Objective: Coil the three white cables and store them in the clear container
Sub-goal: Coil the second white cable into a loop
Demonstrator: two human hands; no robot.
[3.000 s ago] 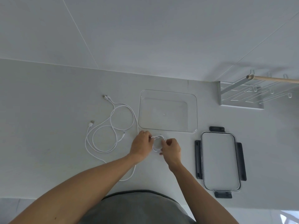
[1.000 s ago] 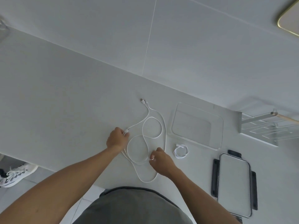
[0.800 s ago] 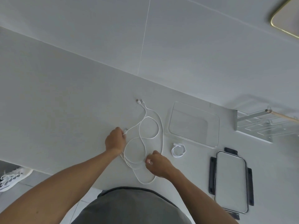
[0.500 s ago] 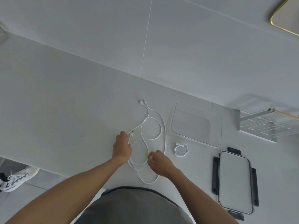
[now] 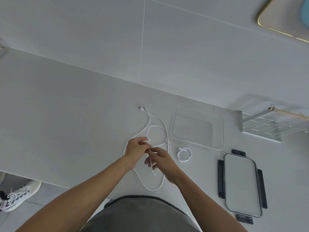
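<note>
Both hands have closed in on each other since half a second ago; the left hand [image 5: 136, 149], then out at a plug on the table, now sits just beside the right hand [image 5: 159, 157] over the loose cables [image 5: 157, 129].

Left hand: thumb and fingers pinch a white plug end of one loose cable, lifted off the table [image 5: 66, 123]. Right hand: fingers curled, pinching the same cable just beside the left fingertips; a short doubled loop of it hangs below the right palm.

Remaining slack: loops lie on the table beyond both hands, two plug ends farthest out past the left hand. One long loop trails back toward the body under the right wrist. Which strand belongs to which of the two cables cannot be told.

Coiled cable [image 5: 184, 154]: flat on the table just to the outside of the right hand, not touched.

Clear container [image 5: 220, 131]: beyond the coiled cable, farther out to the right; nothing visible inside.

Lid [image 5: 241, 186] with dark latches: well to the right of the right forearm, flat on the table.

Wall rack [image 5: 260, 129]: farthest right.
</note>
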